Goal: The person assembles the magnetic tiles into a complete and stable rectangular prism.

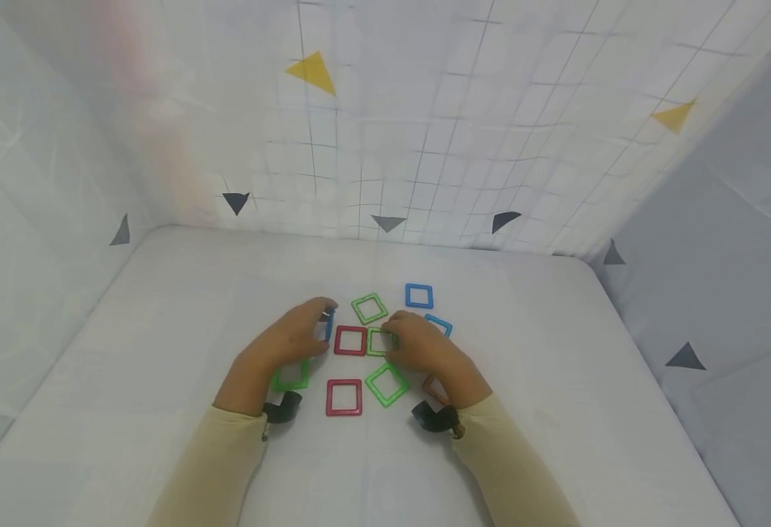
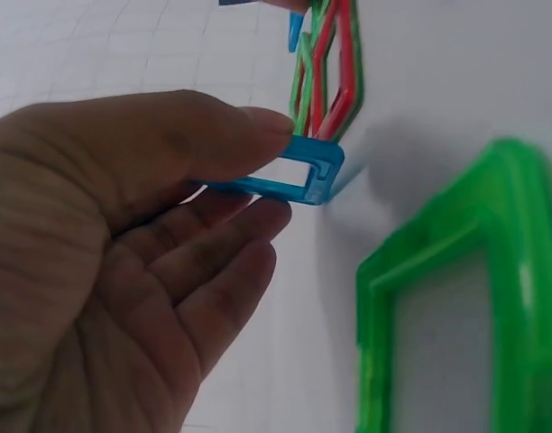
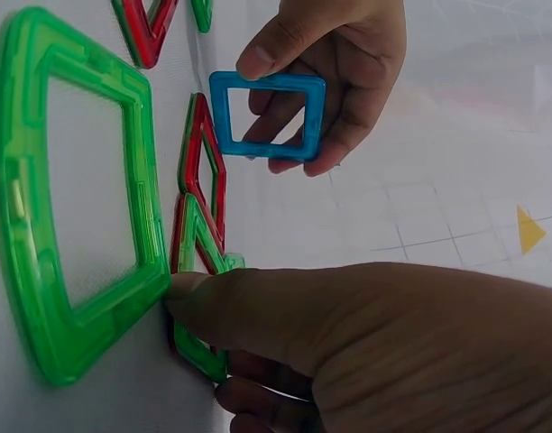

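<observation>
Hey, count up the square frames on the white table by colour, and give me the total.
Blue frames: 3, one held by the left hand
Green frames: 4, one gripped by the right hand
Red frames: 3, one partly hidden under the right wrist
Total: 10

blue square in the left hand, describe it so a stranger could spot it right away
On the white table, find the cluster of coloured square frames. At its left edge the left hand pinches the blue square, standing upright on edge beside a flat red square; the others lie flat.
</observation>
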Available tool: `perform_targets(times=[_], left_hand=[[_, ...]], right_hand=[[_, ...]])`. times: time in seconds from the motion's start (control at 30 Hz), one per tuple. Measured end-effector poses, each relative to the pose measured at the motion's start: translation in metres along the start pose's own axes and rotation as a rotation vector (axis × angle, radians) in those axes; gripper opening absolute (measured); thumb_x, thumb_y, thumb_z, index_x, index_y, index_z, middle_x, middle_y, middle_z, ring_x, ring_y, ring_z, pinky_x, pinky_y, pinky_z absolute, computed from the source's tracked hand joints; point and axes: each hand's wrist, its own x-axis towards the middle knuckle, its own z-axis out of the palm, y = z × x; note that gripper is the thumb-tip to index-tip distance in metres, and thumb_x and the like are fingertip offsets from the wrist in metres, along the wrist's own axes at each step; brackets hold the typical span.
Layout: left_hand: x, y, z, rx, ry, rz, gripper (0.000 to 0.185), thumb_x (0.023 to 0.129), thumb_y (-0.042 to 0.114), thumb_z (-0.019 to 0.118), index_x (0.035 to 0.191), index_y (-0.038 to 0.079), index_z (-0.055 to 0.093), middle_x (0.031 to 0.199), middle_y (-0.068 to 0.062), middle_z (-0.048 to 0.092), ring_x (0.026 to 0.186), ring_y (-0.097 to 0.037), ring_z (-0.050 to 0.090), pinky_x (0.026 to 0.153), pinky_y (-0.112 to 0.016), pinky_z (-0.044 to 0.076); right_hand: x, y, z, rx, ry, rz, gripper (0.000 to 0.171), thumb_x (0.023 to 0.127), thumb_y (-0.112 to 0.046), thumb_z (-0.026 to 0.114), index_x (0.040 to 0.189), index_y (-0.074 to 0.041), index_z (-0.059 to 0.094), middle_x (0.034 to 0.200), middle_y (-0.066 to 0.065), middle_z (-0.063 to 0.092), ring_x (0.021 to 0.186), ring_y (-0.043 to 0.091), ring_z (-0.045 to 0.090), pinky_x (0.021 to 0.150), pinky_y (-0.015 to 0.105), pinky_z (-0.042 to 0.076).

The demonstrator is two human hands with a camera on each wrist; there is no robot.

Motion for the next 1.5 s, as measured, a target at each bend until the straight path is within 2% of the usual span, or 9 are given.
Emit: perform_targets(times=[0.13, 0.73, 1.03, 1.17, 1.27, 1.4, 1.5], left_hand=[[-0.001, 0.002, 0.002, 0.003, -0.005, 0.024, 0.073, 0.084, 0.016, 0.079, 0.147, 0.021, 0.043, 0.141, -0.004, 0.055, 0.133, -0.026, 0.048, 0.106, -0.052, 0.046], [0.000, 0.003, 0.004, -0.004, -0.006, 0.052, 0.071, 0.084, 0.013, 0.078, 0.145, 0.019, 0.044, 0.140, -0.004, 0.056, 0.132, -0.025, 0.051, 0.108, -0.049, 0.045], [0.001, 0.001, 0.005, -0.019, -0.010, 0.055, 0.073, 0.083, 0.014, 0.078, 0.146, 0.020, 0.042, 0.141, -0.004, 0.055, 0.132, -0.024, 0.051, 0.108, -0.050, 0.045], [0.002, 0.000, 0.004, -0.016, -0.010, 0.065, 0.072, 0.083, 0.015, 0.078, 0.146, 0.020, 0.042, 0.140, -0.003, 0.055, 0.131, -0.023, 0.051, 0.108, -0.049, 0.045], [0.003, 0.000, 0.004, -0.006, -0.008, 0.077, 0.072, 0.083, 0.014, 0.078, 0.146, 0.019, 0.043, 0.140, -0.004, 0.056, 0.131, -0.024, 0.052, 0.109, -0.048, 0.045], [0.003, -0.001, 0.003, 0.009, -0.006, 0.089, 0.070, 0.083, 0.013, 0.078, 0.144, 0.017, 0.044, 0.138, -0.004, 0.056, 0.130, -0.024, 0.053, 0.108, -0.047, 0.045], [0.002, -0.001, 0.002, 0.015, -0.006, 0.094, 0.070, 0.083, 0.012, 0.078, 0.144, 0.017, 0.045, 0.138, -0.005, 0.057, 0.129, -0.024, 0.053, 0.108, -0.047, 0.045]], right_hand=[[0.001, 0.001, 0.001, -0.004, 0.004, -0.001, 0.047, 0.087, -0.024, 0.078, 0.132, -0.017, 0.065, 0.125, -0.002, 0.064, 0.104, 0.015, 0.056, 0.094, 0.033, 0.054], [0.001, 0.001, 0.004, -0.011, 0.009, 0.001, 0.049, 0.087, -0.026, 0.077, 0.134, -0.019, 0.064, 0.128, -0.003, 0.063, 0.105, 0.015, 0.055, 0.093, 0.031, 0.055], [-0.003, -0.007, -0.004, -0.003, 0.037, -0.026, 0.045, 0.090, -0.026, 0.074, 0.133, -0.018, 0.064, 0.130, -0.002, 0.061, 0.114, 0.016, 0.057, 0.101, 0.036, 0.051], [-0.008, -0.017, -0.011, 0.058, 0.027, -0.036, 0.035, 0.091, -0.024, 0.073, 0.125, -0.018, 0.068, 0.123, -0.004, 0.066, 0.112, 0.016, 0.059, 0.099, 0.037, 0.053], [-0.012, -0.023, -0.012, 0.073, 0.008, -0.078, 0.026, 0.092, -0.022, 0.073, 0.118, -0.018, 0.072, 0.112, -0.006, 0.070, 0.105, 0.014, 0.062, 0.096, 0.034, 0.054], [-0.012, -0.031, -0.006, 0.061, -0.039, -0.150, 0.018, 0.092, -0.021, 0.073, 0.110, -0.018, 0.074, 0.097, -0.009, 0.070, 0.088, 0.010, 0.063, 0.082, 0.025, 0.056], [-0.011, -0.037, 0.001, 0.045, -0.094, -0.174, 0.019, 0.091, -0.024, 0.074, 0.109, -0.020, 0.075, 0.093, -0.011, 0.069, 0.083, 0.007, 0.061, 0.076, 0.021, 0.055]])
